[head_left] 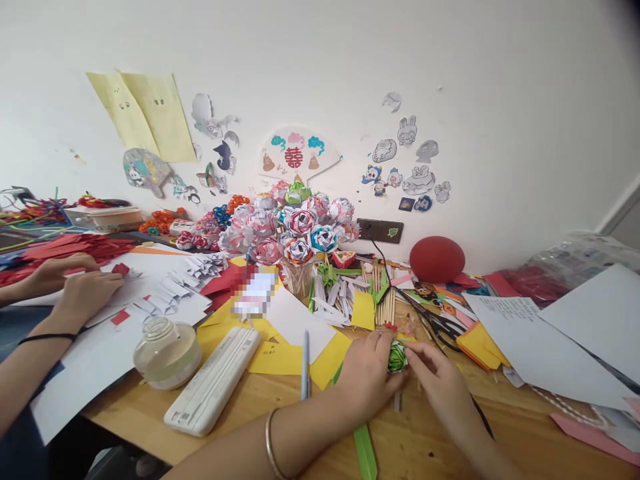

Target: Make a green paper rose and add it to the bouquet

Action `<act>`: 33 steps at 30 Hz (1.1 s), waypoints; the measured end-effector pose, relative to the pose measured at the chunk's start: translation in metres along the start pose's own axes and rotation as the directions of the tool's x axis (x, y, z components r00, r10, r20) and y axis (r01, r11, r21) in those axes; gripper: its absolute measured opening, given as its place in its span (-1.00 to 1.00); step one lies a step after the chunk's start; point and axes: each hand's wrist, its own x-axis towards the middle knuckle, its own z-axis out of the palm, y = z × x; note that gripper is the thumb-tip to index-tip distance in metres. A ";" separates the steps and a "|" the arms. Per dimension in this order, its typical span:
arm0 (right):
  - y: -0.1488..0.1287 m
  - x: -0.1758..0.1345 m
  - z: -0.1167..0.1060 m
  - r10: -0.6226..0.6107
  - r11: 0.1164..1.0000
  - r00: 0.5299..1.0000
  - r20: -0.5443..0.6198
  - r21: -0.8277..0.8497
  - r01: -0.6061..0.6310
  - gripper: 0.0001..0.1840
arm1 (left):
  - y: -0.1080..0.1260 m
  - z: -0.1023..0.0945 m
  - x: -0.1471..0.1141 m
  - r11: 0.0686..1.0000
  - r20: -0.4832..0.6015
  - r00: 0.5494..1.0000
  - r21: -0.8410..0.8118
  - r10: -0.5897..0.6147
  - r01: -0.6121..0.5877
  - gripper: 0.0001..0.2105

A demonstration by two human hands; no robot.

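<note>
Low in the view, the left hand and right hand meet over the wooden worktop, both pinched on a small green rolled-paper flower held between their fingertips. Most of the flower is covered by the fingers, so its shape is hard to make out. A green paper strip lies under the left wrist, toward 6 o'clock and cut off by the frame edge.

At 9 o'clock of the hands lie a grey pen, a long white plastic case and a squat glass jar, with yellow paper sheets beneath. At 1 o'clock are black scissors; at 3 o'clock, large white paper sheets.

Farther off, at 11 o'clock, a bouquet of pink and white paper roses stands before the wall, with a red balloon at 12 o'clock. At far left, another person's hands rest on white paper; what they hold is unclear.
</note>
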 end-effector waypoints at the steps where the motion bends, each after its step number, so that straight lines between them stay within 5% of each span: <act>1: 0.000 0.000 0.000 -0.004 1.000 1.000 0.004 -0.005 0.004 -0.74 | 0.000 0.000 0.000 1.000 0.000 1.000 0.002 0.000 0.000 -0.58; 22: -0.006 0.004 -0.004 0.030 0.999 1.000 -0.006 0.017 -0.030 -0.70 | 0.007 -0.005 0.000 0.998 0.024 0.999 0.054 -0.023 0.022 -0.55; 30: -0.002 0.014 -0.015 -0.073 0.984 0.991 -0.108 -0.170 0.054 -0.66 | 0.015 -0.018 0.004 0.966 0.091 0.994 0.258 -0.058 0.033 -0.40; 33: -0.002 0.017 -0.019 -0.091 0.972 0.985 -0.147 -0.230 0.056 -0.64 | 0.017 -0.020 0.004 0.903 0.164 0.981 0.430 -0.098 0.019 -0.59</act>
